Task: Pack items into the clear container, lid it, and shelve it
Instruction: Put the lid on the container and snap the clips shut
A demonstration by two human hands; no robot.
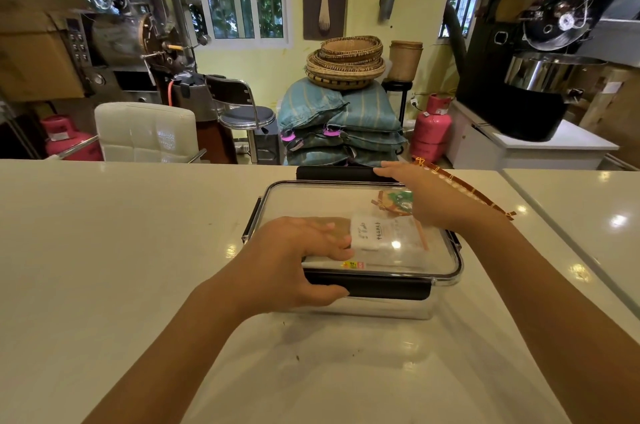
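Observation:
A clear container (367,309) stands on the white counter (138,250), with its clear lid (311,202) laid on top. Through the lid I see a white packet (381,233) and a green and orange item (398,202). My left hand (294,261) lies on the lid's near left part, thumb under the black near latch (388,288) and fingers on top. My right hand (415,195) rests on the lid's far right side, fingertips touching the black far latch (332,173). A black side latch (251,219) shows at the left.
A brown strip with a pale pattern (464,188) lies on the counter behind my right wrist. A seam (554,233) splits the counter at the right. Behind the counter are a white chair (145,132), stacked sacks (339,125), pink gas cylinders (431,129) and roasting machines (540,53).

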